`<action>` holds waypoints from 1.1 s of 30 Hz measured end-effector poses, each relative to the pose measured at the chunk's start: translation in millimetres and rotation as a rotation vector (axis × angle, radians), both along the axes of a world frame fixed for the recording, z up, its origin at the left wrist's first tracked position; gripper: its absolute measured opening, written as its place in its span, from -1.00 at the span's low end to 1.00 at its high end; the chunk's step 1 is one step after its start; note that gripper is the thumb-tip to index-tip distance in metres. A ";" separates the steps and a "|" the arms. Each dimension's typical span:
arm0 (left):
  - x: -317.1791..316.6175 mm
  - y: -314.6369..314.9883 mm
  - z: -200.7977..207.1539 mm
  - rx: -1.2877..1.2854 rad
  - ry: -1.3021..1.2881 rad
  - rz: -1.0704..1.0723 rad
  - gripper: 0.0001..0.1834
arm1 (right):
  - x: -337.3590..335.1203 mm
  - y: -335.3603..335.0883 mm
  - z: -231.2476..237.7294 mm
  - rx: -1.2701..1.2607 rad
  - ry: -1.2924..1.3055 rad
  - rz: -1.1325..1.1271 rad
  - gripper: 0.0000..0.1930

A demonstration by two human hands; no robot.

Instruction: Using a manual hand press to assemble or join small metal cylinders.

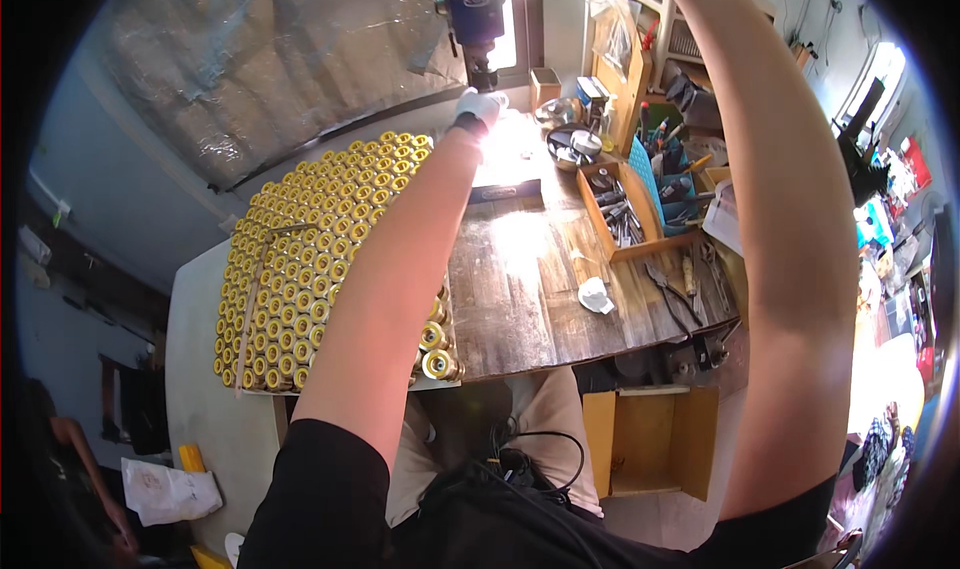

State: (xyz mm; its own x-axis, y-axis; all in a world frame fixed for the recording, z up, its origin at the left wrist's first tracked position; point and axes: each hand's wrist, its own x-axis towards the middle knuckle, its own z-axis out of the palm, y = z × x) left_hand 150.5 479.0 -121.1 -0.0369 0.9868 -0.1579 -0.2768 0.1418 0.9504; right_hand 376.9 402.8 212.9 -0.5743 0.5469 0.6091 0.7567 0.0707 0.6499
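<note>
Stretched far forward, my left hand (484, 107) is in a white glove right under the chuck of a dark blue drill-press-like machine (474, 14). Its fingers look curled closed, but glare hides whatever is in them. Below that hand, bright light washes out the machine's base (505, 189). My right forearm (785, 219) reaches up past the top edge, so the right hand is out of the picture. Left of my left forearm stand rows of round brass-coloured fittings (300, 294) with yellow rims, packed closely together. A single fitting (438, 364) sits at the near corner.
A wooden tray (622, 209) of metal tools and bits lies right of the machine. Pliers (672, 294) and a crumpled white tissue (595, 296) rest on the wooden bench (520, 319). Beneath the bench edge is an open drawer (650, 439). A black cable (545, 434) crosses my lap.
</note>
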 end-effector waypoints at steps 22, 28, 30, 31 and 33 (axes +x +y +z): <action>-30.3 6.6 -13.3 0.328 0.316 0.063 -0.71 | 11.9 -65.9 1.4 -0.369 0.384 0.135 -0.67; -14.0 -48.4 0.6 0.353 0.391 0.073 -0.67 | 16.8 -110.3 13.5 -0.437 0.526 0.215 -0.65; -15.7 -72.4 10.1 0.282 0.348 0.063 -0.70 | 16.2 -127.3 17.4 -0.463 0.570 0.251 -0.64; -5.2 -84.2 12.4 0.214 0.291 0.027 -0.73 | 22.9 -135.3 16.1 -0.473 0.587 0.250 -0.64; 29.0 -113.3 15.0 0.161 0.209 0.047 -0.78 | 31.5 -144.4 14.4 -0.481 0.605 0.231 -0.64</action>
State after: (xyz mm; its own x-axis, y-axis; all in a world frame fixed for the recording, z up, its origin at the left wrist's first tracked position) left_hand 179.5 365.6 -106.1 -0.0981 0.9950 0.0169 -0.0746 -0.0243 0.9969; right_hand 408.4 258.4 227.2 -0.3511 0.7363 0.5784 0.8997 0.4363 -0.0092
